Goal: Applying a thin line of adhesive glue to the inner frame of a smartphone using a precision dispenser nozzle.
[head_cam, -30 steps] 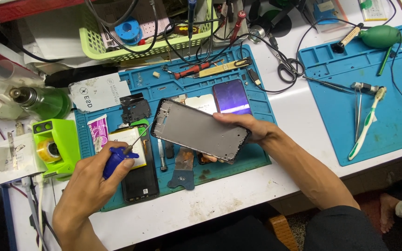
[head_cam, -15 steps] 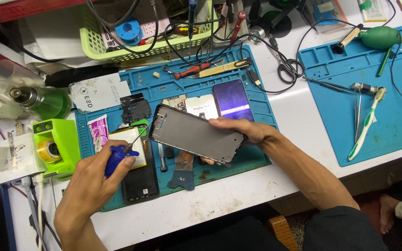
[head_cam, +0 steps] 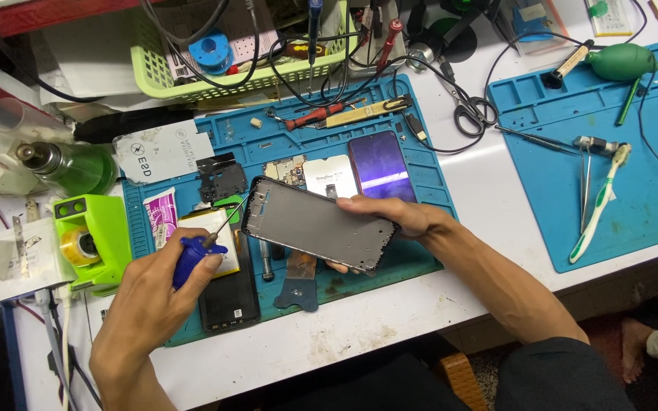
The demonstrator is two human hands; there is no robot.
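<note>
My right hand (head_cam: pixel 390 217) grips the right end of a dark phone frame (head_cam: pixel 317 226), holding it tilted above the blue work mat (head_cam: pixel 420 160). My left hand (head_cam: pixel 158 293) is closed round the blue handle of a small screwdriver (head_cam: pixel 196 251). Its thin metal tip points up and to the right, close to the frame's left corner. Under the frame lie a phone battery (head_cam: pixel 226 236), a black phone panel (head_cam: pixel 230 301) and a purple phone screen (head_cam: pixel 381 164).
A second blue mat (head_cam: pixel 634 190) on the right carries tweezers and a toothbrush (head_cam: pixel 595 205). At the back are a green basket (head_cam: pixel 230 76) of cables, scissors (head_cam: pixel 470 114) and a red-handled screwdriver (head_cam: pixel 310 116). A green tape dispenser (head_cam: pixel 89 240) and a green bottle (head_cam: pixel 70 164) stand on the left.
My right hand has lowered and turned the phone frame slightly, bringing its left corner nearer the screwdriver tip. My left hand has barely moved.
</note>
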